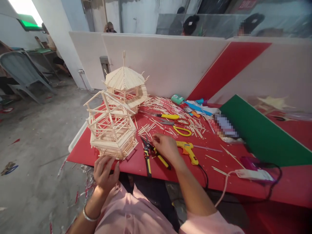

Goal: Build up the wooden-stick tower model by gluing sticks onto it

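Observation:
My left hand [105, 172] sits at the near edge of the red table [280, 182], fingers apart, fingertips touching the base of an open-framed stick pavilion model [110, 130]. A second stick pavilion with a finished roof [126, 86] stands behind it. My right hand [165, 146] reaches over the table, fingers curled down onto loose sticks [146, 129], just above yellow-and-black cutting pliers [152, 154]. What its fingertips pinch is hidden. A yellow glue gun [188, 150] lies right of that hand.
Yellow-handled scissors [181, 130], a yellow knife [168, 116] and many scattered sticks cover the table's middle. A green board [263, 133] lies at the right, a white power strip [253, 174] with cables near the front. White partition panels [165, 61] stand behind; other people sit beyond.

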`<state>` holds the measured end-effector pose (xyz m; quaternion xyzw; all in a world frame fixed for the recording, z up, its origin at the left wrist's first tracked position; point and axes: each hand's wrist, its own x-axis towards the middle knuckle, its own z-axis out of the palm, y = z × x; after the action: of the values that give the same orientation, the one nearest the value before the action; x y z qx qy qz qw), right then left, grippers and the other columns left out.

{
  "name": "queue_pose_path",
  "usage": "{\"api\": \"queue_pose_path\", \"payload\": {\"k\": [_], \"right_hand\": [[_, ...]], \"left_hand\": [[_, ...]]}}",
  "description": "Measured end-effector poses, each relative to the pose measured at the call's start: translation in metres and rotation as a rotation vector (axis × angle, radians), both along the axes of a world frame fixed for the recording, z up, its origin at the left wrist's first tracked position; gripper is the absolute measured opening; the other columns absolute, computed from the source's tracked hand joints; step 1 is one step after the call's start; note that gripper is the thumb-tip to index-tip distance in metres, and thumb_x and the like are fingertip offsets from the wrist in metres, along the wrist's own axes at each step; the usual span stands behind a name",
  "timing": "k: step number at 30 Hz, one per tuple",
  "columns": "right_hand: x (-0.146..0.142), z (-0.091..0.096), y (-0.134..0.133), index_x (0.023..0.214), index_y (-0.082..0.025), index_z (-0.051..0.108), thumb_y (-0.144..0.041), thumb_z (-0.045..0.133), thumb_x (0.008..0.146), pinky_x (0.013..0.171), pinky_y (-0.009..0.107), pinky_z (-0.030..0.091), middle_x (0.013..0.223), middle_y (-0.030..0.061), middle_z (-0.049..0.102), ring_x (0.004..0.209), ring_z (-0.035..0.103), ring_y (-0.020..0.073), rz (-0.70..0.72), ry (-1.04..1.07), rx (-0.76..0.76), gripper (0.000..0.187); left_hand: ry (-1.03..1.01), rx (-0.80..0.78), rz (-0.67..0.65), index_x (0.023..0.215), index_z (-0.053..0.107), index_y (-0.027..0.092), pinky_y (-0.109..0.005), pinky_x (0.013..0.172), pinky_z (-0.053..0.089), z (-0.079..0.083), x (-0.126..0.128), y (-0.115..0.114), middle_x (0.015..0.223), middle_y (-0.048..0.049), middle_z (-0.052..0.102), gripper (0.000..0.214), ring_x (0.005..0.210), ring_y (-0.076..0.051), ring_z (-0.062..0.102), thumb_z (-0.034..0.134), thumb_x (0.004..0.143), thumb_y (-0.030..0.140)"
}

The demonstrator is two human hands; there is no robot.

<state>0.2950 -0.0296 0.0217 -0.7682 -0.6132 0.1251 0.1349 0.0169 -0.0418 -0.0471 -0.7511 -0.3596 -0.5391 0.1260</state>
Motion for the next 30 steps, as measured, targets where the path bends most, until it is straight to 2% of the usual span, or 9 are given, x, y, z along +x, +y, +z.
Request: {"api": "queue_pose_path", "payload": {"k": [3,8,12,15,17,19,22,25,30], "right_hand": [[0.020,-0.005,0.015,0.098,-0.019,0.074,-0.029,0.062,0.081,0.074,0.029,0.047,0.094,0.0104,0.077,0.092,0.070,0.0257,-0.017,-0.060,-0.131,0.023],[0.020,-0.012,0.043,0.080,-0.019,0.075,-0.024,0.070,0.068,0.068,0.026,0.043,0.084,0.0094,0.076,0.084,0.068,0.0229,0.039,-0.102,-0.274,0.014],[0.026,-0.002,0.050,0.068,-0.018,0.073,-0.024,0.070,0.069,0.062,0.024,0.041,0.065,0.0038,0.070,0.067,0.065,0.0177,0.117,-0.067,-0.268,0.006],[0.028,0.020,0.032,0.091,-0.019,0.075,-0.025,0.056,0.086,0.069,0.024,0.045,0.087,0.0039,0.073,0.079,0.066,0.0161,0.175,-0.062,-0.088,0.020],[0.022,0.038,0.009,0.110,-0.021,0.072,-0.025,0.045,0.095,0.081,0.026,0.047,0.109,0.0066,0.071,0.095,0.065,0.0163,0.216,-0.084,0.119,0.031],[0.008,0.057,-0.018,0.114,-0.026,0.071,-0.021,0.048,0.095,0.080,0.028,0.048,0.103,0.0058,0.072,0.091,0.065,0.0165,0.375,-0.192,0.631,0.031],[-0.020,0.081,-0.049,0.118,-0.031,0.069,-0.017,0.061,0.091,0.079,0.027,0.047,0.096,0.0008,0.075,0.090,0.065,0.0160,0.638,-0.391,0.969,0.032],[-0.045,0.096,-0.052,0.115,-0.031,0.070,-0.022,0.064,0.091,0.072,0.027,0.047,0.093,-0.0014,0.076,0.086,0.065,0.0156,0.740,-0.502,1.064,0.026],[-0.063,0.101,-0.026,0.122,-0.028,0.066,-0.017,0.052,0.096,0.087,0.028,0.052,0.103,0.0028,0.075,0.097,0.066,0.0159,0.809,-0.316,1.034,0.032]], "left_hand": [[-0.035,0.023,-0.004,0.104,0.069,0.017,-0.035,0.073,0.056,0.010,-0.003,-0.007,0.085,-0.0093,0.066,0.033,0.079,-0.020,0.065,0.073,0.074,0.005],[-0.038,-0.020,-0.164,0.108,0.067,0.017,-0.028,0.064,0.054,0.034,0.002,-0.014,0.079,-0.0071,0.068,0.036,0.070,-0.016,0.064,0.067,0.077,-0.001],[-0.051,-0.111,-0.266,0.109,0.066,0.018,-0.026,0.063,0.053,0.048,0.011,-0.024,0.077,-0.0062,0.071,0.039,0.068,-0.015,0.065,0.064,0.076,-0.003],[-0.147,-0.280,-0.321,0.099,0.069,0.020,-0.023,0.058,0.051,0.059,0.019,-0.031,0.070,-0.0036,0.070,0.027,0.060,-0.013,0.063,0.063,0.080,0.003],[-0.252,-0.571,-0.424,0.082,0.072,0.019,-0.021,0.050,0.047,0.069,0.025,-0.034,0.059,-0.0022,0.065,0.010,0.051,-0.011,0.059,0.063,0.085,0.014],[-0.442,-0.987,-0.577,0.068,0.070,0.016,-0.019,0.039,0.038,0.080,0.032,-0.033,0.051,-0.0023,0.060,0.029,0.040,-0.009,0.052,0.063,0.089,0.036],[-0.774,-1.479,-0.847,0.072,0.070,0.013,-0.018,0.030,0.021,0.097,0.041,-0.029,0.048,-0.0016,0.057,0.052,0.030,-0.006,0.040,0.067,0.078,0.064],[-0.920,-1.607,-0.971,0.068,0.065,0.012,-0.016,0.031,0.018,0.112,0.046,-0.024,0.047,0.0011,0.054,0.050,0.030,-0.004,0.038,0.079,0.067,0.060],[-0.992,-1.530,-0.858,0.069,0.061,0.013,-0.014,0.031,0.019,0.130,0.040,-0.012,0.054,0.0021,0.057,0.044,0.034,-0.003,0.041,0.087,0.061,0.048]]}}
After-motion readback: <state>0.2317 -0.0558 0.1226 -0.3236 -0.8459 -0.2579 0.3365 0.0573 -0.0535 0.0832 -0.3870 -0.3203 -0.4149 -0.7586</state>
